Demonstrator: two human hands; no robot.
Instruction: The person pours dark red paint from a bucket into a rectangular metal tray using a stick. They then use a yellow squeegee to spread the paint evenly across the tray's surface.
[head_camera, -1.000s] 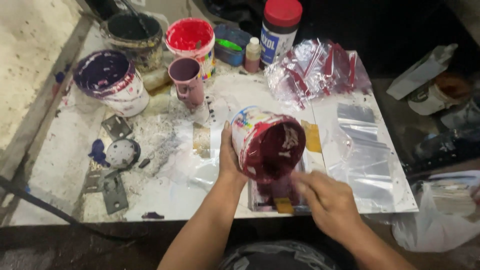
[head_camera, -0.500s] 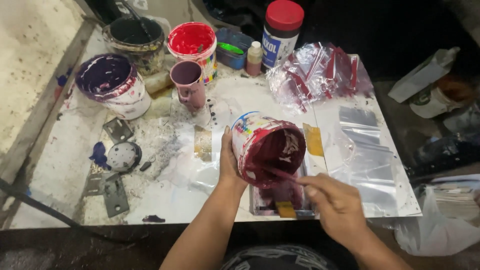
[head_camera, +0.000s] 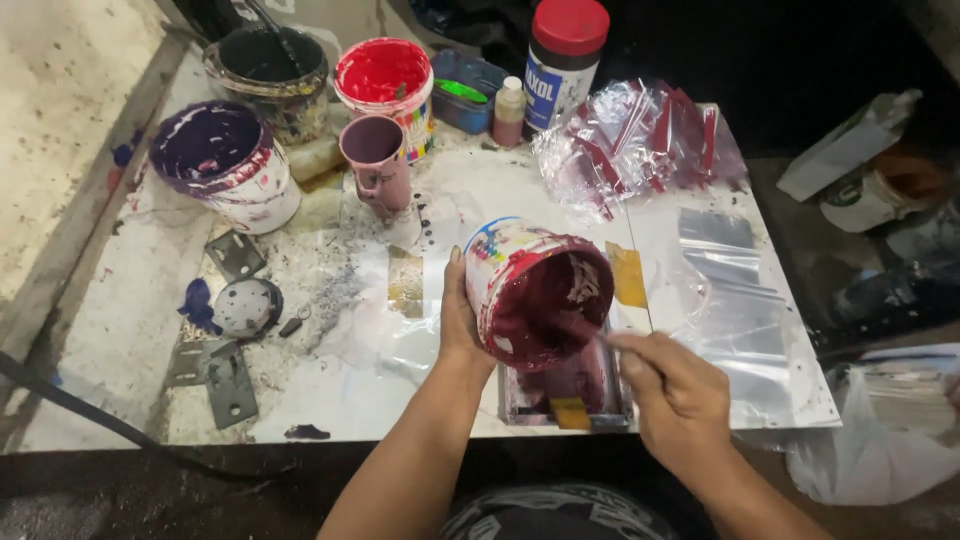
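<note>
Maroon paint tub (head_camera: 538, 295), tilted at frame centre, sits in the left hand's (head_camera: 460, 325) grip; right hand (head_camera: 675, 390) pinches a stick (head_camera: 590, 335) dipped inside it.

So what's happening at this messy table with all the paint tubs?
A person is working with dark red paint. The left hand holds a tilted paint tub over a small flat tray, while the right hand works a thin tool inside the tub. Further back on the splattered table stand a purple tub, a red tub, a pink mug and a heap of clear plastic bags.
</note>
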